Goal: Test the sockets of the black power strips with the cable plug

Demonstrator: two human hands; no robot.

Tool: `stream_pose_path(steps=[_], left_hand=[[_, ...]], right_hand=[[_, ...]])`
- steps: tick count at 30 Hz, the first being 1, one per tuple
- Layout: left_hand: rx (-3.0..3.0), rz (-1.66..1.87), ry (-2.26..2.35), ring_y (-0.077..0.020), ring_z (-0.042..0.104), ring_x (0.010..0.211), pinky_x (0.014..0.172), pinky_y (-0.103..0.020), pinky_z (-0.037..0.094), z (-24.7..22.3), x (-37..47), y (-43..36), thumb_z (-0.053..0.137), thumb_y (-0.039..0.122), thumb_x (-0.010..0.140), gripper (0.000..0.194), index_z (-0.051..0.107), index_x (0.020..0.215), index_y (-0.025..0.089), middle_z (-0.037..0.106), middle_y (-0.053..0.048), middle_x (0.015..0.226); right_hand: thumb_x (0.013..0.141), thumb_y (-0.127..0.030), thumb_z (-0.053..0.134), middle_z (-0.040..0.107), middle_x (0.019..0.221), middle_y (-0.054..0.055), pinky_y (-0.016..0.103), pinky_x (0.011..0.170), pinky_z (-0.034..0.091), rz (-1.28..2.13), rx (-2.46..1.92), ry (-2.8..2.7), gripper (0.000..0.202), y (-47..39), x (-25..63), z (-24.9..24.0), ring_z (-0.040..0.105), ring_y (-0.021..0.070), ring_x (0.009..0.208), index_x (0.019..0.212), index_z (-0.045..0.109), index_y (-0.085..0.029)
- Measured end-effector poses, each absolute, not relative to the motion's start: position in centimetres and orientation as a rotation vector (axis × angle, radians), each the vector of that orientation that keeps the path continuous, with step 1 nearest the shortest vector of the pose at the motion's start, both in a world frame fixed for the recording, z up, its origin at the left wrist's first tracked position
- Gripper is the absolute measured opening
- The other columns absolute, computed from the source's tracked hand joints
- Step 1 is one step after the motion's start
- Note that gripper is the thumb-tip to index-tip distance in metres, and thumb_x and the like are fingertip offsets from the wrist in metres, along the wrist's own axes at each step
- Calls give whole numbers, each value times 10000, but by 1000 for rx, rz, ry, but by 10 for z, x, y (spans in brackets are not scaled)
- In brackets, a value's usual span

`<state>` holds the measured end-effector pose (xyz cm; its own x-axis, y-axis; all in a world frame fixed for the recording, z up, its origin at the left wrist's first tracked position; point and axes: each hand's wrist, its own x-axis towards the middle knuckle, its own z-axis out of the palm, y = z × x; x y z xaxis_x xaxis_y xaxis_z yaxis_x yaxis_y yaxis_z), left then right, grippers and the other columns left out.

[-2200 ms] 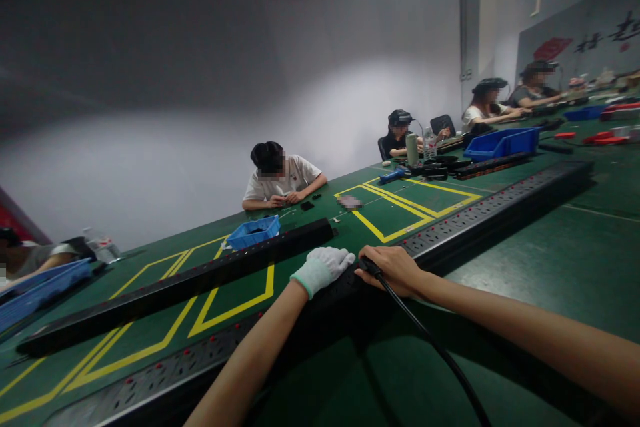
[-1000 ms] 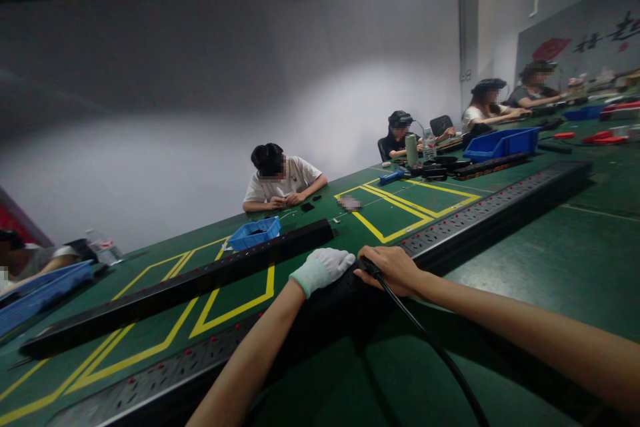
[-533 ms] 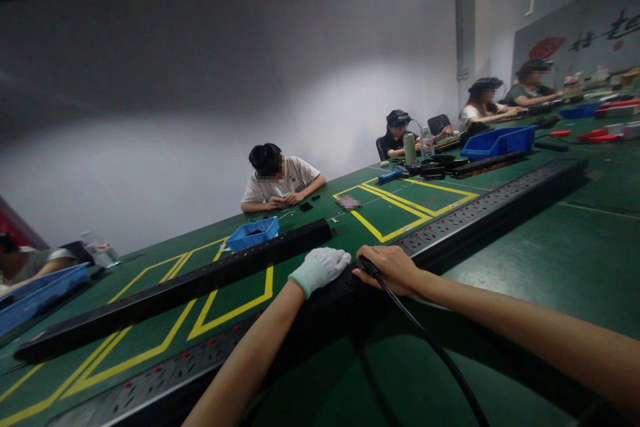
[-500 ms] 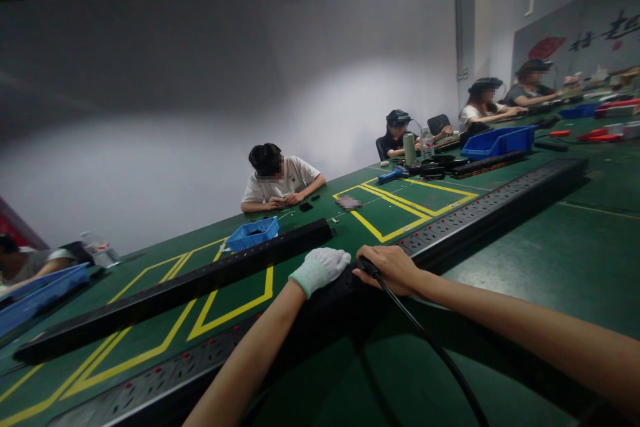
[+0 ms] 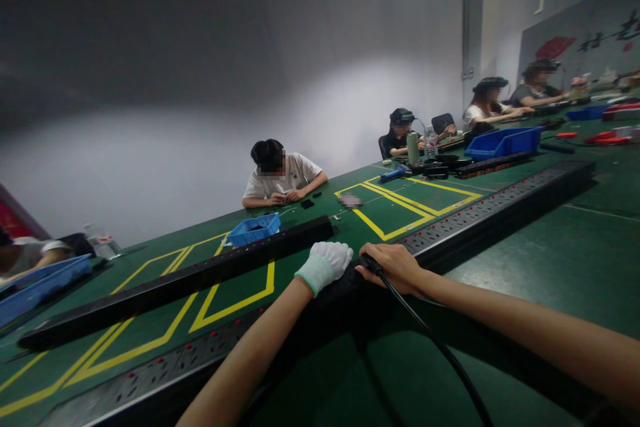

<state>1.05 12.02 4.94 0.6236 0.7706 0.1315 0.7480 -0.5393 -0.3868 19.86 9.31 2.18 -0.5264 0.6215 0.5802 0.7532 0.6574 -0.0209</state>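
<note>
A long black power strip (image 5: 463, 217) with rows of sockets and red switches runs diagonally across the green table. My left hand (image 5: 326, 267), in a white glove with a mint cuff, lies on top of it with the fingers curled over the strip. Just to its right, my bare right hand (image 5: 397, 268) grips a black plug (image 5: 370, 263) against the strip's top face. From the plug a black power cord (image 5: 433, 333) hangs down toward the near side. How far the plug sits in a socket is hidden by my fingers.
A second black power strip (image 5: 175, 287) lies farther off, beside a small blue bin (image 5: 254, 229). Yellow tape (image 5: 405, 229) marks the table. A blue-handled tool (image 5: 393, 175) and a larger blue bin (image 5: 503, 143) lie beyond. Several people sit along the far side.
The view has shifted slightly. My left fingers look a little more curled on the strip, while my right hand keeps its grip on the plug in about the same spot.
</note>
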Motion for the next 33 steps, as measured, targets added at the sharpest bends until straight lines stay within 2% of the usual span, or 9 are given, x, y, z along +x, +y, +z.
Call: stream_pose_path(steps=[4,10,17,33], left_hand=[[-2468,92,-1199,-226,608,795,658,-325,437,49,9,123,224,266,947,355,560,954,150,622,-100,856],[-2531,93,-1163,-169,601,858,709,-255,430,49,4,127,279,304,951,291,549,983,200,625,-55,929],[-2512,34,-1261,-172,618,780,645,-251,420,55,14,126,226,379,955,392,572,895,207,632,-37,840],[-2473,55,-1339,-155,618,761,621,-233,412,57,17,127,230,398,946,429,602,854,206,647,-34,818]], right_hand=[[899,-455,400,640,789,50,226,599,353,-290,-1066,-2311,295,93,198,22,603,172,733,947,529,-194],[896,-466,401,640,786,58,233,608,363,-284,-1063,-2321,311,94,199,21,605,183,737,960,527,-189],[898,-472,394,641,773,57,232,585,352,-321,-1075,-2324,319,94,200,21,606,180,710,930,524,-183],[901,-481,385,642,765,49,233,566,335,-346,-1091,-2342,324,94,200,22,609,177,692,913,517,-185]])
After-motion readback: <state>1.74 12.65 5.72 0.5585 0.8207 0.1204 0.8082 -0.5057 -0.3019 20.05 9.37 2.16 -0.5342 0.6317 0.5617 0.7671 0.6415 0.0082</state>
